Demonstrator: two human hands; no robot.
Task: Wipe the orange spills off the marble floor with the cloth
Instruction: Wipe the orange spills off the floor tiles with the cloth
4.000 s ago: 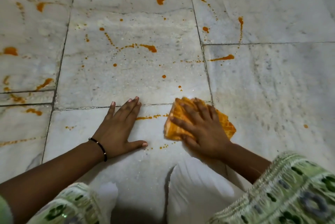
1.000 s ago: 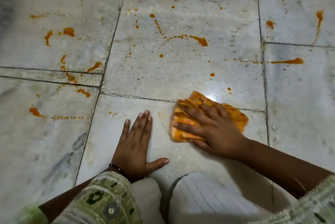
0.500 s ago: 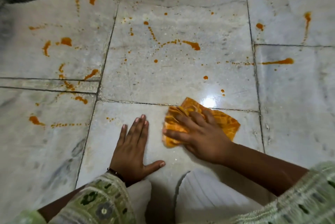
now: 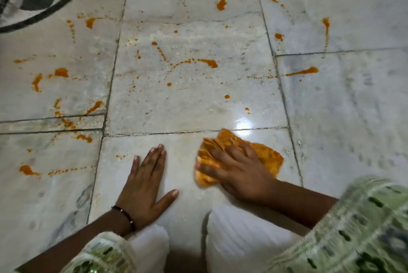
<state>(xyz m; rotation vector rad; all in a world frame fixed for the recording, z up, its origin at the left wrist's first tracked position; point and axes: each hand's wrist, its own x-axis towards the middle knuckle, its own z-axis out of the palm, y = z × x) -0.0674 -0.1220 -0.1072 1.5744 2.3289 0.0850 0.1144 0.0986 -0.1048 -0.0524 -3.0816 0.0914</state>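
Right hand: the right hand (image 4: 239,172) lies fingers spread on the crumpled orange-stained cloth (image 4: 266,158), pressing it flat to the floor rather than gripping it in a fist.
Left hand: the left hand (image 4: 144,184) is released and holds nothing; palm down on the floor, fingers together, thumb out, apparently propping the person's weight. A thin dark bracelet (image 4: 124,215) sits at that wrist.
Cloth: on the near tile of the white veined marble floor (image 4: 353,118), just below the grout line that crosses in front of the hands, and well apart from the left hand.
Spills: the orange spills (image 4: 208,63) lie scattered over the tiles beyond that grout line as blobs, streaks and dotted trails; more sit on the left tiles (image 4: 60,73) and the far right tile (image 4: 305,71). A few small specks (image 4: 121,156) are on the near tile, left of the left hand.
Step in hand: wiping the near tile, which looks almost clean; by my reckoning the job is at an early stage.
Next move: likely push the cloth forward over the grout line to the nearest drops (image 4: 247,110), keeping firm downward pressure, and refold to a cleaner face so the sodden cloth does not smear.
Knees: white-clad knees (image 4: 242,235) rest just behind the hands.
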